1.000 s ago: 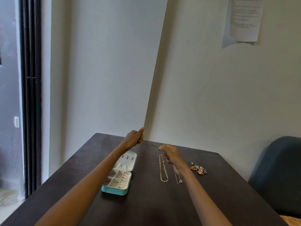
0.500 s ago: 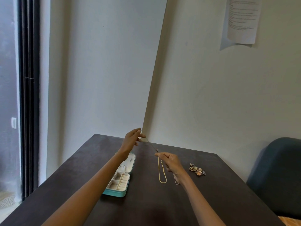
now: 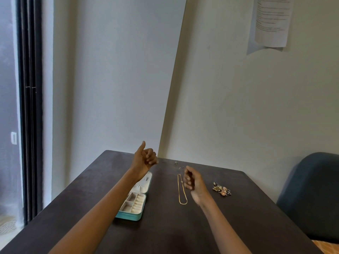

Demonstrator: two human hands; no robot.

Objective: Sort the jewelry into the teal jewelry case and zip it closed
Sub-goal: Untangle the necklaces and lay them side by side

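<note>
From the head camera, a dark tabletop (image 3: 183,226) fills the lower part of the view, pushed into a corner between two pale walls. The teal jewelry case (image 3: 134,202) lies open on it, left of centre, its cream lid tipped back and its divided tray facing up; the left forearm crosses in front of its near left corner.

The left hand (image 3: 145,159) is raised above the far end of the case, thumb pointing up, fingers curled toward the palm. The right hand (image 3: 192,182) hovers over the tabletop to the right, its fingers (image 3: 187,180) also curled inward. Whether either hand pinches a thin chain I cannot tell; nothing is plainly visible between them.

A gold necklace (image 3: 182,189) lies stretched out as a long narrow loop just left of the right hand. A small heap of mixed jewelry (image 3: 222,189) sits to the right of that hand. Two tiny pieces (image 3: 177,164) rest near the far edge.

A printed sheet (image 3: 271,21) hangs on the right wall, and a dark blue chair (image 3: 311,195) stands at right.
</note>
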